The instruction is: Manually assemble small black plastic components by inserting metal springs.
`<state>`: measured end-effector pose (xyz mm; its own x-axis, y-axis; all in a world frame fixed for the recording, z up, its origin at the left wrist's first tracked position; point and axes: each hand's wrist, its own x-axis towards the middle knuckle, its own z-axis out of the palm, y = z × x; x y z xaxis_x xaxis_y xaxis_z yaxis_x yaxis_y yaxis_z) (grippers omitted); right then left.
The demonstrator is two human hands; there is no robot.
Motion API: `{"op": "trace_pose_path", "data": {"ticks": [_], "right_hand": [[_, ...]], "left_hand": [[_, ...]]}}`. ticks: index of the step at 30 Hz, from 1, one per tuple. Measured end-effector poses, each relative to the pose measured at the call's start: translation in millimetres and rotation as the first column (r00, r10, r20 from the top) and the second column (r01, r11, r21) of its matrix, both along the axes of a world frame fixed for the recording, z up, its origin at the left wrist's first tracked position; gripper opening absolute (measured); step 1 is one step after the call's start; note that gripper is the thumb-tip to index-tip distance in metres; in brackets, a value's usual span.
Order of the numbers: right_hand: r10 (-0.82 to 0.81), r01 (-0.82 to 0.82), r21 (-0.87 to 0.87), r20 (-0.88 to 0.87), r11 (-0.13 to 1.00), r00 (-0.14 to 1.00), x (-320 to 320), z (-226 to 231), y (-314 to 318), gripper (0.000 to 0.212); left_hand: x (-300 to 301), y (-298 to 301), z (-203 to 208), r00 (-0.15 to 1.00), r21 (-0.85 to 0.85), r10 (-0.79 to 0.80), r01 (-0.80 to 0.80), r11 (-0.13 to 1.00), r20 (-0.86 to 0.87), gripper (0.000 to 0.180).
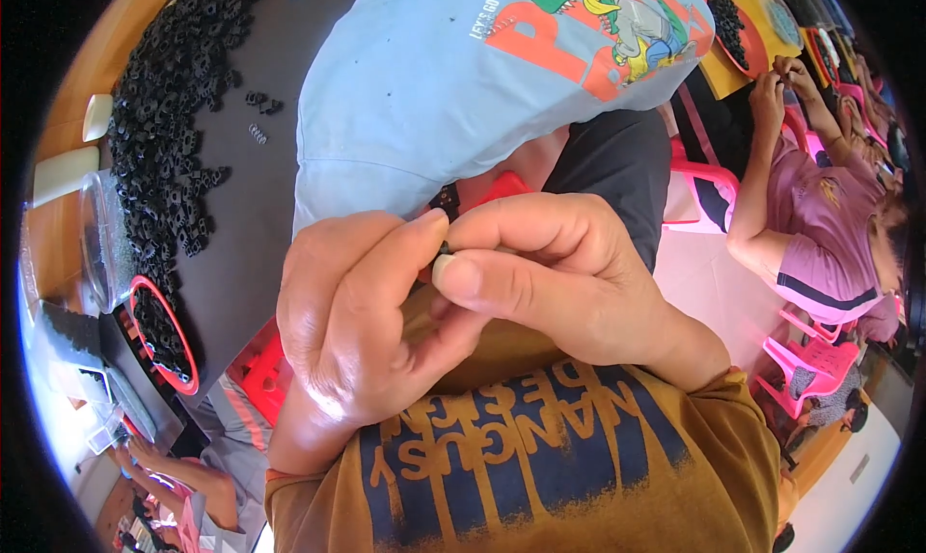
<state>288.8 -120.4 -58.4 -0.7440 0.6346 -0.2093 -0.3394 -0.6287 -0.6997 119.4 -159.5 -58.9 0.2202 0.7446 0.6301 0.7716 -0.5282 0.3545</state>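
in the head view, the left hand (352, 322) and the right hand (540, 273) meet close in front of the chest, fingertips pressed together on a small black part (445, 249) that shows only as a dark sliver between the left forefinger and the right thumb (463, 275); both hands look clamped on it, though most of it is hidden, so its shape cannot be told. to do this well, i judge the pinch should stay at the very fingertips, with one hand holding the piece steady while the other presses or turns, and the wrists kept near the body for control. the piece is tiny, so a slip would likely drop it into the lap. to the left, a long heap of black parts (174, 100) lies on the dark table (260, 187), with more in a red-rimmed dish (164, 331). a person in a light blue shirt (434, 80) sits just ahead, and another in pink (820, 235) works at the right.
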Motion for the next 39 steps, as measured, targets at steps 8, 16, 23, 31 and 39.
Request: {"op": "trace_pose_path", "data": {"ticks": [8,16,23,31,39], "right_hand": [[-0.014,0.013,0.154,0.009,0.988,1.000,0.3,2.6,-0.9,0.018],[-0.007,0.007,-0.013,-0.035,1.000,0.999,3.1,-0.9,-4.6,0.021],[-0.042,0.033,-0.066,-0.138,0.997,0.990,3.8,-5.1,-7.8,0.021],[-0.135,0.092,-0.209,-0.200,0.974,0.971,-4.6,-6.0,-14.8,0.021],[-0.153,0.120,-0.194,-0.165,0.974,0.974,-5.5,-2.4,-14.4,0.021]], "left_hand": [[1.4,-6.6,7.8,0.998,-0.084,0.002,-0.007,0.996,-0.058,0.036],[1.7,-4.9,-2.5,0.998,0.057,0.021,-0.017,0.998,-0.055,0.034],[2.3,0.7,-3.7,1.000,-0.024,-0.008,0.008,1.000,0.005,0.040],[4.7,0.9,-2.2,0.995,0.074,0.038,-0.031,0.997,-0.091,0.038],[4.3,2.3,-8.0,0.997,0.126,0.009,0.001,0.992,-0.081,0.033]]}}
